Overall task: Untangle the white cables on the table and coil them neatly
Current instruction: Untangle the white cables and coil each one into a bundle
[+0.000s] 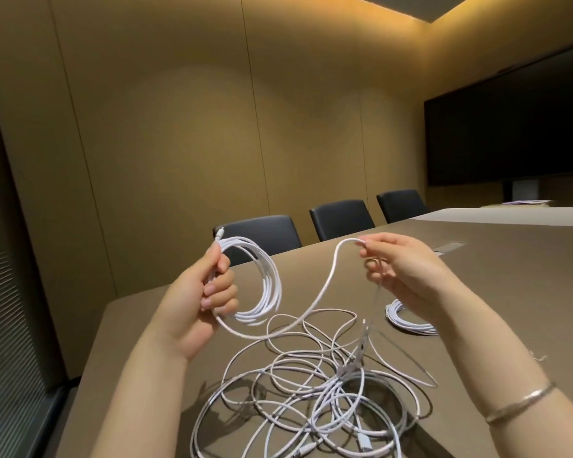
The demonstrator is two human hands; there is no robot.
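**Inspector:** Left hand [201,294] is noted clamped around a coil [262,282] of white cable, held raised above the table [510,292]; a plug end [219,232] is seen projecting above the fist.

**Clerk:** And the right hand [401,262]?

**Inspector:** A strand [325,285] leading from the coil is pinched between its thumb and fingertips, also raised. A bracelet [520,404] is worn on that wrist.

**Clerk:** Edges and open room?

**Inspector:** The tangled cables [315,398] are recorded lying near the table's near corner, below and between the hands. Bare surface is observed beyond them toward the far edge. A finished coil [407,320] is laid flat to the right, partly hidden by the right forearm.

**Clerk:** Surroundings?

**Inspector:** Three dark chairs [341,219] are set along the far side. Panelled walls [179,127] are noted, with a large dark screen [510,133] mounted at right.
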